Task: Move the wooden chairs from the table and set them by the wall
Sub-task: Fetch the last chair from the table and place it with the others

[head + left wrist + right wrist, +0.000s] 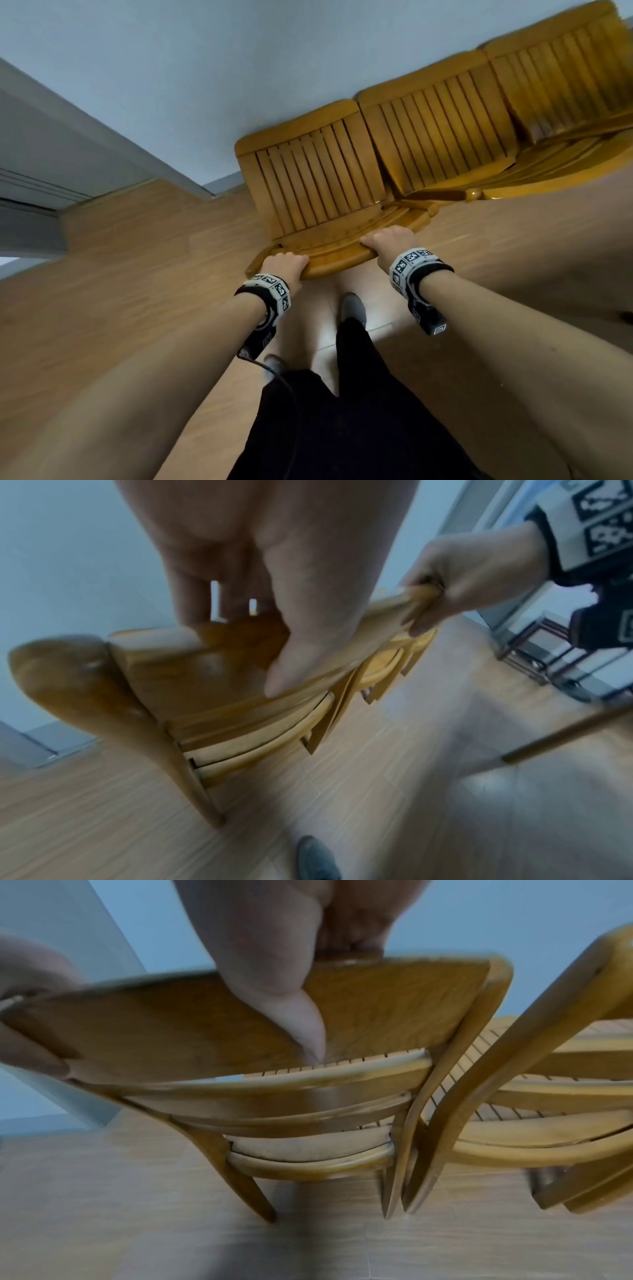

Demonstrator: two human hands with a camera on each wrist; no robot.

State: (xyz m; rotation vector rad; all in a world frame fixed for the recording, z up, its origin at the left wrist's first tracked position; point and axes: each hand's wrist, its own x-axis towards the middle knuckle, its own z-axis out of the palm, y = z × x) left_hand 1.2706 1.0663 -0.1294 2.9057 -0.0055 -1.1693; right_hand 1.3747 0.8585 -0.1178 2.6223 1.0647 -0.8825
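A wooden chair with a slatted seat stands facing the pale wall, its seat front almost at the wall. My left hand grips the left end of its curved top rail, and my right hand grips the right end. In the left wrist view my left hand wraps over the top rail, thumb at the back. In the right wrist view my right hand holds the rail, thumb pressed on its back face. All the chair legs that show rest on the floor.
Two more matching chairs stand in a row to the right along the wall, the nearer one almost touching the held chair. A door frame is at the left. My feet stand behind the chair on the wood floor.
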